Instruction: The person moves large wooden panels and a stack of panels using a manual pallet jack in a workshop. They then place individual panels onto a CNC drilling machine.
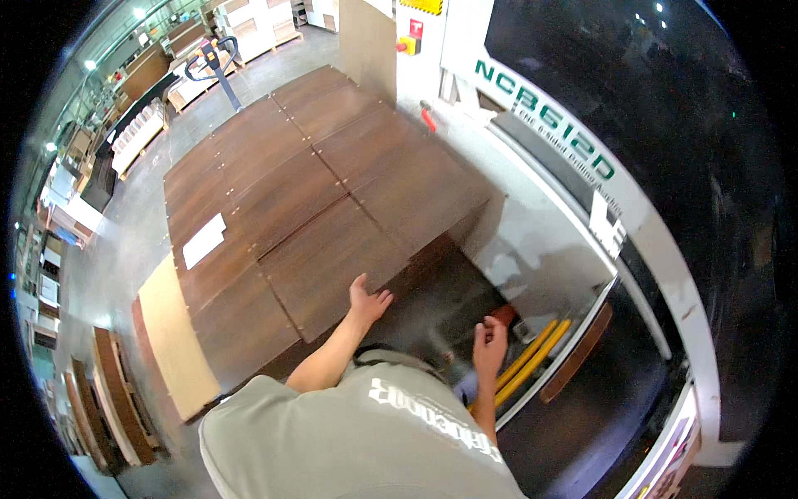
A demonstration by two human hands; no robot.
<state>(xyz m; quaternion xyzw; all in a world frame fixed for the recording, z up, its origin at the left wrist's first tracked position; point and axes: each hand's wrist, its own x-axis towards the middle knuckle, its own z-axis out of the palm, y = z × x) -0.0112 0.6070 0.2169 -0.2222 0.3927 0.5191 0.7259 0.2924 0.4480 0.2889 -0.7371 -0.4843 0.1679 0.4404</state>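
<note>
- Grey workshop floor (141, 220) around stacked brown panels (374, 187), beside a white machine (461, 41).
- Left hand (368, 303): fingers spread, empty, at the stack's near edge.
- Right hand (490, 338): fingers curled, contents cannot be told, near yellow tubes (536, 361).

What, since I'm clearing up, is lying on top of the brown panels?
White paper lies on the brown panels, toward the left; what it covers cannot be seen.

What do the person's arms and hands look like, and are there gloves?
No gloves: the left hand and right hand are bare, each with ordinary fingers. The left forearm and right forearm have no sleeve over them. The person wears a greyish-khaki shirt with white lettering.
</note>
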